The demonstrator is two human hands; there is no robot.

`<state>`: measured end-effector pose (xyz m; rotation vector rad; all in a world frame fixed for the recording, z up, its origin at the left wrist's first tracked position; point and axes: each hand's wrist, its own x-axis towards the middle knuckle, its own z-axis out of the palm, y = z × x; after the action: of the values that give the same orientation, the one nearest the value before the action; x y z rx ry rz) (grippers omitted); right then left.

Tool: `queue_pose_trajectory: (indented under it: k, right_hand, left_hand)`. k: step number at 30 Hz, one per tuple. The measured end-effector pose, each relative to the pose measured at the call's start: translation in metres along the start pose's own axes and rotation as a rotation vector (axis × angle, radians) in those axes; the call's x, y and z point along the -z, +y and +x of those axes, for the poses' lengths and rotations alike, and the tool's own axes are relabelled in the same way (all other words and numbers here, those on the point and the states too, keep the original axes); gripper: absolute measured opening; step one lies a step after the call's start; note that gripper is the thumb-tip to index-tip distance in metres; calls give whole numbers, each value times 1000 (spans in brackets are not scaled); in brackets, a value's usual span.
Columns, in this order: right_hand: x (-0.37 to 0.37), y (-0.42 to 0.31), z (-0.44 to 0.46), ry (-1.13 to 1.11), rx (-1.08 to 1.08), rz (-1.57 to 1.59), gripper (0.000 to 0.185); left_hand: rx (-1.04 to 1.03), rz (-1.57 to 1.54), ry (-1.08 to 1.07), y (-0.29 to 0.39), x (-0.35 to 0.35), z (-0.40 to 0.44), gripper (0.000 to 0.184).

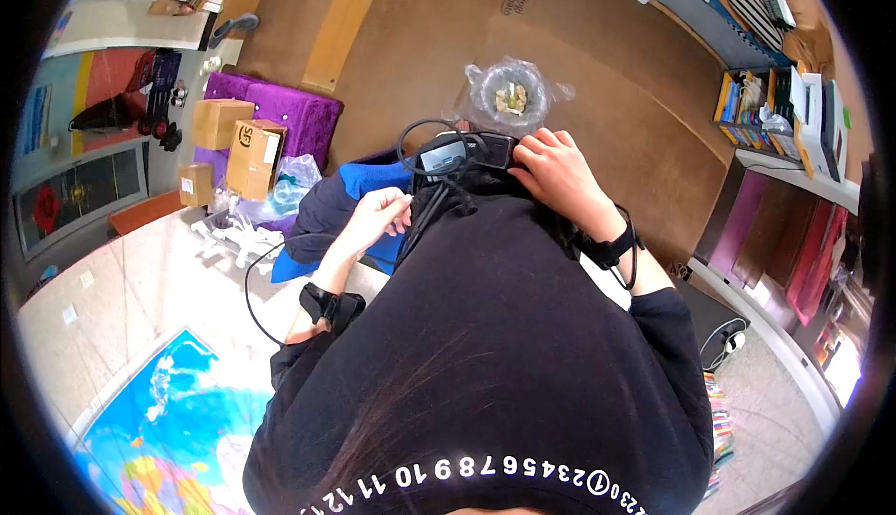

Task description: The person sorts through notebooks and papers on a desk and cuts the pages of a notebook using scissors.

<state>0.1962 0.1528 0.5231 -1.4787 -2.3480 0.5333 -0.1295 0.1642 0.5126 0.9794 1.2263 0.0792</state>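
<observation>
The right hand (pixel 557 172) has its fingers bent against the end of a black device (pixel 496 149) at its 10 o'clock, at the person's waist; whether it grips or merely rests there, I cannot tell. The left hand (pixel 377 218) is curled, thumb and forefinger together, beside dark cables; whether anything is pinched between them, I cannot tell. A grey box (pixel 442 158) sits just beside the black device at its 9 o'clock, with a looped black cable (pixel 432 122) arching above it. Each wrist wears a black strap (pixel 611 247). At the right hand's 11 o'clock stands a container lined with clear plastic (pixel 511 95), pale scraps inside. Farther out, cardboard boxes (pixel 255 162) lie at the left hand's 10 o'clock, by a purple seat (pixel 314 123) at 11. A bright blue picture (pixel 182 403) spreads at 7 o'clock.
</observation>
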Motion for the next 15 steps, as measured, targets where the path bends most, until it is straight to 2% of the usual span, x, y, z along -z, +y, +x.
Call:
queue_pose_trajectory:
  k: [4, 7, 8, 12, 15]
  right_hand:
    - [12, -2, 10, -223, 69, -126, 29]
    - [21, 7, 25, -225, 135, 52, 29]
    - [22, 14, 30, -109, 191, 167, 28]
    - [3, 36, 38, -136, -5, 496, 24]
    - [-13, 35, 41, -54, -142, 530, 24]
  left_hand:
    - [-12, -120, 12, -1, 6, 6, 29]
    - [31, -278, 32, 9, 7, 5, 27]
    - [49, -337, 23, 9, 9, 7, 26]
    - [111, -505, -63, 15, 23, 21, 20]
    - [146, -466, -71, 31, 25, 36, 17]
